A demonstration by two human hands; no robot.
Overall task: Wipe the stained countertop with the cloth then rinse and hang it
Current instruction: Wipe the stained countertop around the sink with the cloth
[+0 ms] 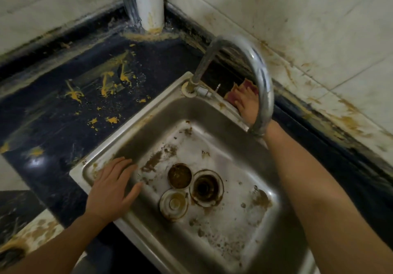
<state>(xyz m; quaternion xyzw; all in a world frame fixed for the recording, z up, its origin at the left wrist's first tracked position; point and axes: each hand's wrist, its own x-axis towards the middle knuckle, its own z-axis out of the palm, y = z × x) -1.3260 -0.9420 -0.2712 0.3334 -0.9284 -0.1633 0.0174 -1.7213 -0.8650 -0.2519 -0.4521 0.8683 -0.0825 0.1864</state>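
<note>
A reddish cloth (244,84) lies on the dark countertop (63,112) behind the sink, close to the wall. My right hand (247,103) presses flat on the cloth, partly hidden by the curved faucet spout (258,71). My left hand (116,185) rests open on the left rim of the steel sink (131,129), fingers spread, holding nothing. Yellow stains (106,82) are smeared across the countertop left of the sink.
The sink basin holds brown grime, a drain hole (205,186), a strainer cup (179,175) and a round plug (174,204). A white pipe (148,1) rises in the back corner. Stained tiled walls (297,29) border the counter. The counter's front edge (32,231) is lower left.
</note>
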